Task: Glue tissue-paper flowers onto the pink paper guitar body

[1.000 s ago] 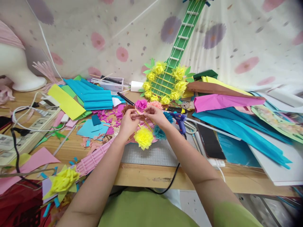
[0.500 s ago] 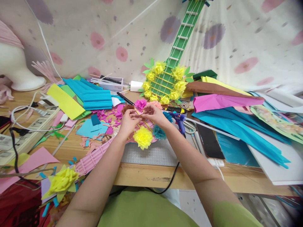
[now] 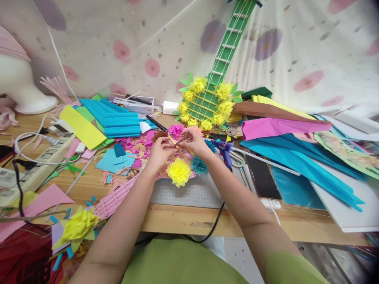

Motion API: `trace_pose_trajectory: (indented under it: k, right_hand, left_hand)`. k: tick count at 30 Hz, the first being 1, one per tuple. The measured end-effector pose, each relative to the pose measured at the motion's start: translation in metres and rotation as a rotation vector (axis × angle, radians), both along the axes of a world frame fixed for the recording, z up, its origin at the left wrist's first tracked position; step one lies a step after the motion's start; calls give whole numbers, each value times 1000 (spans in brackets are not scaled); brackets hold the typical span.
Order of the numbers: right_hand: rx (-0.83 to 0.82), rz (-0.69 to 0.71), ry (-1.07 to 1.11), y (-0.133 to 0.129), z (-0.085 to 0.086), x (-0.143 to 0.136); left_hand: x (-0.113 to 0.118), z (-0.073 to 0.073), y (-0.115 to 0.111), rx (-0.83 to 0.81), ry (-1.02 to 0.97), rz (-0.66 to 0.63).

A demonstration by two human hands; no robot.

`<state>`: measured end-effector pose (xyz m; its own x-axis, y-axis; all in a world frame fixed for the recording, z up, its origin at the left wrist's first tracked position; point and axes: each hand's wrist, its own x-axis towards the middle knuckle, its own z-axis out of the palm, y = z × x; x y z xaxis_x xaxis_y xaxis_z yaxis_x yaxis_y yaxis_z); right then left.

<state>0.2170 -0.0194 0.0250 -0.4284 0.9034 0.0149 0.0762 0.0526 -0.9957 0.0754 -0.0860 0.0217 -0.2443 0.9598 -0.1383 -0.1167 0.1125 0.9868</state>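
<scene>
Both hands meet over a pink paper guitar (image 3: 124,194) lying on a grey cutting mat (image 3: 174,194). My left hand (image 3: 162,150) has its fingers closed, fingertips pinched near the yellow strips on the guitar's body. My right hand (image 3: 194,141) is pinched against the left fingertips. Whatever lies between them is too small and covered to make out. Around the hands are paper flowers: a yellow flower (image 3: 179,172) nearest me, a teal flower (image 3: 199,165) by the right wrist, a magenta flower (image 3: 175,129), a brown flower (image 3: 159,135) and a peach flower (image 3: 194,130), partly hidden.
A blue glue gun (image 3: 224,152) sits right of the hands, near a phone (image 3: 262,176). Behind stands a green paper guitar (image 3: 204,104) with yellow flowers. Crepe paper (image 3: 296,157) covers the right side; magenta scraps (image 3: 136,148) and a power strip (image 3: 38,169) lie left.
Both hands stay in nearly the same spot, fingertips together. The fingers have shifted only very slightly; nothing else has visibly moved.
</scene>
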Motion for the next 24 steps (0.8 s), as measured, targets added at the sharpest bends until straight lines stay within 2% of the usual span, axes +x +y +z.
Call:
trace_pose_trajectory:
  k: [8, 11, 15, 17, 21, 24]
  right_hand:
    - [105, -79, -158, 9, -9, 1]
    - [255, -71, -284, 9, -11, 2]
    - [437, -43, -345, 1, -1, 2]
    - [407, 2, -294, -3, 4, 1]
    - [189, 100, -114, -7, 5, -4]
    - [93, 90, -103, -6, 3, -7]
  left_hand:
    - [-1, 2, 1, -2, 57, 93]
    - [-3, 0, 2, 8, 72, 117]
    - [-6, -2, 2, 33, 91, 148]
    - [-6, -2, 2, 41, 103, 154]
    - [-5, -1, 2, 32, 90, 143]
    - [-4, 0, 1, 23, 72, 126]
